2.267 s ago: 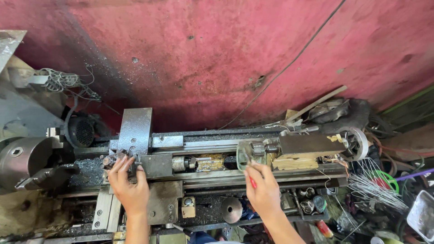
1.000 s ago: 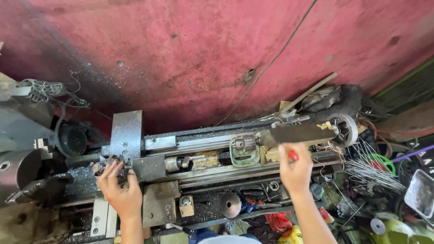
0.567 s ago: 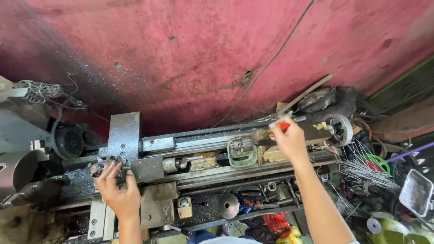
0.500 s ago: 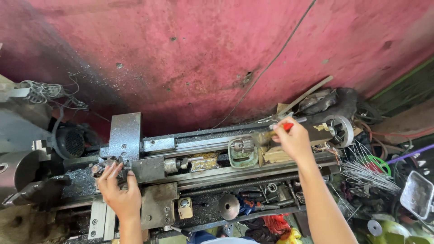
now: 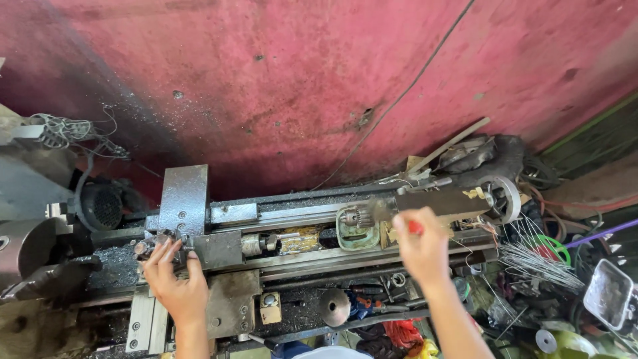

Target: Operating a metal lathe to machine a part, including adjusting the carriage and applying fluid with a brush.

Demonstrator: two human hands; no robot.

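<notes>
I look down on a grimy metal lathe (image 5: 299, 233) set against a red wall. My left hand (image 5: 174, 282) rests on the tool post (image 5: 156, 244) at the left of the carriage, fingers on its dark metal parts. My right hand (image 5: 421, 244) is closed around a small red-handled tool (image 5: 415, 228) and hovers over the bed just right of the drill chuck (image 5: 353, 218) on the green tailstock (image 5: 357, 234). The hand is blurred. The tailstock handwheel (image 5: 506, 198) lies further right.
The lathe's chuck (image 5: 23, 249) is at far left with a motor (image 5: 100, 206) behind it. A carriage handwheel (image 5: 334, 307) sits at the front. Wires, rods and clutter (image 5: 538, 259) pile at the right, beside a clear plastic container (image 5: 608, 296).
My right hand with the red tool moved right from the tailstock chuck, up toward the back of the tailstock, then down over the bed. My left hand stayed on the tool post.
</notes>
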